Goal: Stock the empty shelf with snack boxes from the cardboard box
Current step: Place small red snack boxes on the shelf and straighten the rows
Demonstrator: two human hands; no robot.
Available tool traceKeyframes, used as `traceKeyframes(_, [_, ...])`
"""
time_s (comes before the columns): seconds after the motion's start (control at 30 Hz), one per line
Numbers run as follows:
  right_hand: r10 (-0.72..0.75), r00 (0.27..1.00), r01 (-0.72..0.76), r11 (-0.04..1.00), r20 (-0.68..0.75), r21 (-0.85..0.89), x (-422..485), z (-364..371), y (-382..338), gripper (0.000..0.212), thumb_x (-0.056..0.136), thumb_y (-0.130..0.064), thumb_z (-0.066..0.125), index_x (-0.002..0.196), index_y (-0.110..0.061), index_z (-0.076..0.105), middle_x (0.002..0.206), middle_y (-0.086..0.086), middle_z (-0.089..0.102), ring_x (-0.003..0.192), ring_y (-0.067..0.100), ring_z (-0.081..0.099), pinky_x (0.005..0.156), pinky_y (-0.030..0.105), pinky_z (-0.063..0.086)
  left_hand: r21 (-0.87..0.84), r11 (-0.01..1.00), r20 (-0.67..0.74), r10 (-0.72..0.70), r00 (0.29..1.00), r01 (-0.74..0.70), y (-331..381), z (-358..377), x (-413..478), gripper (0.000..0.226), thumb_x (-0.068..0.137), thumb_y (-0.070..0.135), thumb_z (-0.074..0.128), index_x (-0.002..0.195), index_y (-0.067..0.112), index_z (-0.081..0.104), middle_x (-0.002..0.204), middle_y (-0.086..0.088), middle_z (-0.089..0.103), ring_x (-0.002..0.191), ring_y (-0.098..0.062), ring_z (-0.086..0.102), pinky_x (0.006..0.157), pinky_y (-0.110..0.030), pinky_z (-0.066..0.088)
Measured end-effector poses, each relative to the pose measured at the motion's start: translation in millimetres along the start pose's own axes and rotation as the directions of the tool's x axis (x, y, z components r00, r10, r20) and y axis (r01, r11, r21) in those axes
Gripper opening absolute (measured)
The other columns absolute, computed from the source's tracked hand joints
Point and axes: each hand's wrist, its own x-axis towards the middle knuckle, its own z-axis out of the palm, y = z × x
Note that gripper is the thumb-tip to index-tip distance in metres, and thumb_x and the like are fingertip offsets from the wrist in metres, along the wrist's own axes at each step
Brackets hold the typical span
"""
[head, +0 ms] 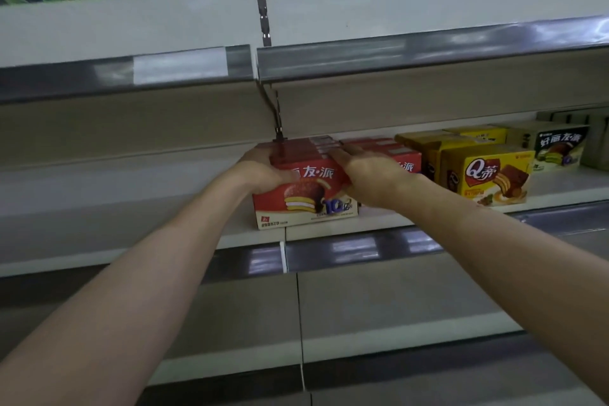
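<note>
A red snack box (306,194) with a chocolate pie picture stands on the middle shelf (131,234), near its front edge. My left hand (260,171) grips its left side, thumb on the front face. My right hand (365,175) grips its right side, fingers lying over the top. Behind my right hand stands another red snack box (403,158), close against the first. The cardboard box is out of view.
Yellow snack boxes (487,175) stand to the right of the red ones, then a green-and-black snack box (557,148). A metal bracket (278,122) hangs just above the held box. The upper shelf (428,56) and the lower shelf (395,333) hold nothing visible.
</note>
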Motion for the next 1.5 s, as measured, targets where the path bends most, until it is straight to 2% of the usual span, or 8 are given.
traceKeyframes(0.17, [0.002,1.000,-0.002,1.000,0.001,-0.008,0.0,0.1,-1.1,0.070,0.095,-0.021,0.053,0.153,-0.019,0.013,0.152,0.013,0.030,0.128,0.034,0.046,0.105,0.044,0.040,-0.043,0.998,-0.003,-0.041,0.999,0.041,-2.1,0.3,1.0,0.053,0.082,0.023,0.077,0.131,0.022,0.056,0.127,-0.004,0.063,0.096,-0.019,0.062,0.088,-0.029,0.051])
traceKeyframes(0.33, [0.008,1.000,-0.008,1.000,-0.006,-0.003,-0.8,-0.4,-2.0,0.067,0.094,-0.020,0.055,0.151,-0.019,0.019,0.150,0.012,0.034,0.125,0.034,0.048,0.104,0.043,0.042,-0.134,0.982,-0.045,-0.137,0.990,0.130,-7.4,-4.9,4.8,0.109,0.076,0.019,0.082,0.156,0.017,0.006,0.151,-0.008,0.039,0.119,-0.023,0.056,0.080,-0.025,0.045])
traceKeyframes(0.47, [0.017,1.000,-0.017,1.000,-0.003,0.012,0.1,-0.8,-2.5,0.064,0.094,-0.021,0.056,0.149,-0.017,0.024,0.147,0.012,0.038,0.125,0.033,0.048,0.104,0.043,0.041,-0.329,0.928,-0.048,-0.201,0.978,0.174,-13.6,-8.5,4.5,0.116,0.073,0.013,0.084,0.156,0.015,0.003,0.152,-0.013,0.037,0.121,-0.026,0.055,0.087,-0.031,0.050])
traceKeyframes(0.57, [0.026,1.000,-0.026,1.000,0.005,0.018,0.9,-0.3,-3.0,0.064,0.093,-0.023,0.058,0.148,-0.018,0.025,0.146,0.012,0.039,0.125,0.032,0.048,0.105,0.043,0.040,-0.451,0.869,0.013,-0.223,0.975,0.205,-14.3,-9.3,-1.3,0.090,0.075,0.004,0.080,0.148,0.008,0.028,0.140,-0.016,0.050,0.106,-0.027,0.062,0.086,-0.037,0.052])
traceKeyframes(0.67, [0.025,1.000,-0.025,0.999,0.008,0.022,1.1,-0.9,-3.5,0.065,0.093,-0.023,0.057,0.149,-0.018,0.024,0.146,0.012,0.039,0.125,0.032,0.048,0.105,0.043,0.039,-0.395,0.897,0.071,-0.182,0.981,0.196,-12.3,-4.8,-8.1,0.033,0.080,-0.002,0.074,0.096,0.018,0.054,0.112,-0.011,0.061,0.082,-0.019,0.061,0.079,-0.034,0.051])
traceKeyframes(1.1, [0.055,0.998,-0.056,0.997,0.031,0.050,-0.4,-5.7,-7.9,0.063,0.093,-0.024,0.056,0.148,-0.016,0.026,0.144,0.015,0.040,0.124,0.034,0.048,0.103,0.043,0.041,-0.381,0.909,0.092,-0.146,0.985,0.170,-17.4,-3.5,3.9,0.041,0.081,0.003,0.074,0.107,0.020,0.049,0.107,-0.008,0.060,0.094,-0.024,0.061,0.084,-0.036,0.050])
traceKeyframes(1.23, [0.061,0.998,-0.063,0.996,0.034,0.061,2.9,-5.5,-7.9,0.061,0.092,-0.027,0.060,0.144,-0.014,0.032,0.136,0.014,0.048,0.119,0.033,0.052,0.100,0.043,0.043,-0.396,0.903,0.084,-0.143,0.986,0.164,-15.8,-2.8,2.9,0.039,0.082,0.004,0.074,0.108,0.021,0.050,0.091,-0.001,0.061,0.078,-0.017,0.060,0.069,-0.029,0.050])
traceKeyframes(1.5, [0.061,0.998,-0.063,0.996,0.027,0.061,4.9,-3.9,-11.9,0.066,0.091,-0.033,0.063,0.144,-0.012,0.030,0.134,0.016,0.048,0.119,0.034,0.051,0.098,0.041,0.042,-0.421,0.895,0.073,-0.127,0.989,0.146,-16.1,-1.1,3.8,0.039,0.084,0.000,0.071,0.107,0.020,0.048,0.104,-0.006,0.058,0.071,-0.010,0.056,0.075,-0.030,0.048])
